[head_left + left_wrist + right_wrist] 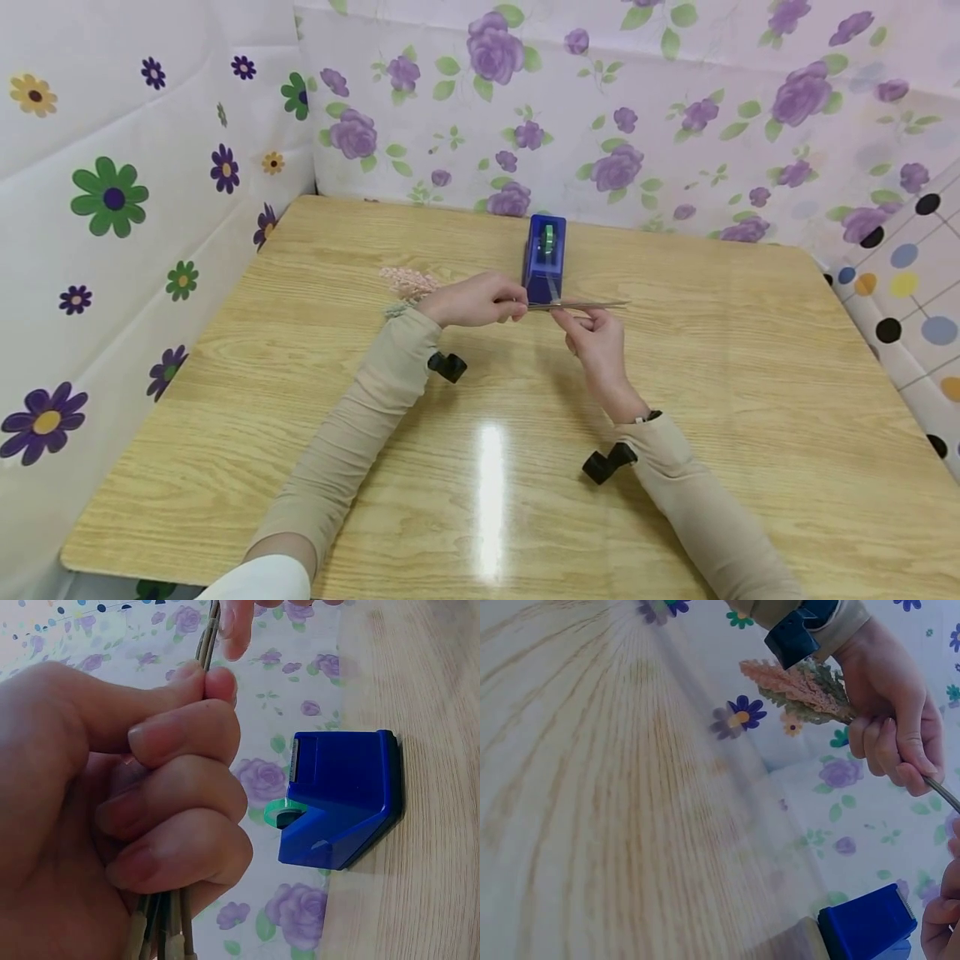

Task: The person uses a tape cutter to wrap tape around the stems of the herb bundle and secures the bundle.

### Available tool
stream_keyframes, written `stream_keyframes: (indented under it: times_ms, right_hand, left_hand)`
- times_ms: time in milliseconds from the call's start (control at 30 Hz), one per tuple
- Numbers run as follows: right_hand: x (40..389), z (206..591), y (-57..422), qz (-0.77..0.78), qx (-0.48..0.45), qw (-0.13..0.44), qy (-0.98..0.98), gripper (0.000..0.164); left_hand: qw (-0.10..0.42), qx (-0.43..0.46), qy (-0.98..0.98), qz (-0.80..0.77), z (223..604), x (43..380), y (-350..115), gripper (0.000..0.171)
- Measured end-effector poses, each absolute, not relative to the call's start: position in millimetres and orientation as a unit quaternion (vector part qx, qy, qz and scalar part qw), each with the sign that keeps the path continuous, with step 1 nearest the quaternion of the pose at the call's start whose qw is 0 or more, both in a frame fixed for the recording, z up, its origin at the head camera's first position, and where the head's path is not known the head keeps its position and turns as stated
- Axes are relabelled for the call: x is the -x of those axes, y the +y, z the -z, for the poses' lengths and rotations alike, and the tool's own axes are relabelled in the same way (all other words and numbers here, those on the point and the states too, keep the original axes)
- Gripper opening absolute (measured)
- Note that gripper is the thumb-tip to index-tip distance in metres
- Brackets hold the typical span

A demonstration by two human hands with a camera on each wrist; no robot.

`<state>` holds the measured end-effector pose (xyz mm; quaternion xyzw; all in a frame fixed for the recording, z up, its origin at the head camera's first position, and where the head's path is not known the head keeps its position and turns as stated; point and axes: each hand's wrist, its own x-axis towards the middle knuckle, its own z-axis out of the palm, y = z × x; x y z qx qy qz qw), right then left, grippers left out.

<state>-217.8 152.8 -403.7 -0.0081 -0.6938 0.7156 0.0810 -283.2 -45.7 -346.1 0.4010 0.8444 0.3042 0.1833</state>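
Note:
My left hand (480, 300) grips a thin bundle of flower stems (600, 304) held level above the table, fingers curled round them. Pink and green flower heads (799, 686) stick out behind that hand, on the wrist side. Farther along the bundle, my right hand (600, 346) pinches the stems with its fingertips. A blue tape dispenser (536, 271) with a green roll (549, 240) stands just beyond both hands. A clear strip of tape (554, 288) shows between the dispenser's front and the stems. In the right wrist view, the right hand is partly cut off by the frame edge.
The wood-grain table (465, 500) reaches back to a wall covering with purple flowers (495, 50). Another covering with coloured flowers hangs on the left, a dotted one on the right. Black wrist cameras (447, 367) jut from both forearms above the tabletop.

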Motion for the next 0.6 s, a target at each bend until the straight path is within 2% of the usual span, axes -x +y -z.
stream_keyframes:
  times_ms: [133, 300, 433, 567, 600]
  right_hand:
    - [218.7, 405.2, 153.0, -0.718, 0.022, 0.079, -0.692, 0.021]
    - [220.7, 407.1, 153.8, -0.711, 0.049, 0.074, -0.697, 0.004]
    - [222.4, 408.7, 156.1, -0.711, 0.043, 0.067, -0.699, 0.012]
    - [226.5, 410.0, 163.7, -0.683, 0.015, 0.024, -0.730, 0.003]
    - [228.2, 410.1, 167.2, -0.668, 0.004, 0.005, -0.744, 0.009]
  left_hand:
    - [0.182, -0.408, 0.842, -0.301, 348.0, 283.6, -45.7, 0.023]
    - [0.176, -0.415, 0.842, -0.297, 349.7, 283.9, -46.2, 0.023]
    - [0.180, -0.415, 0.841, -0.296, 349.5, 284.1, -47.2, 0.022]
    - [0.181, -0.412, 0.844, -0.293, 349.2, 285.9, -49.4, 0.020]
    - [0.181, -0.408, 0.845, -0.294, 349.0, 286.3, -50.3, 0.019]
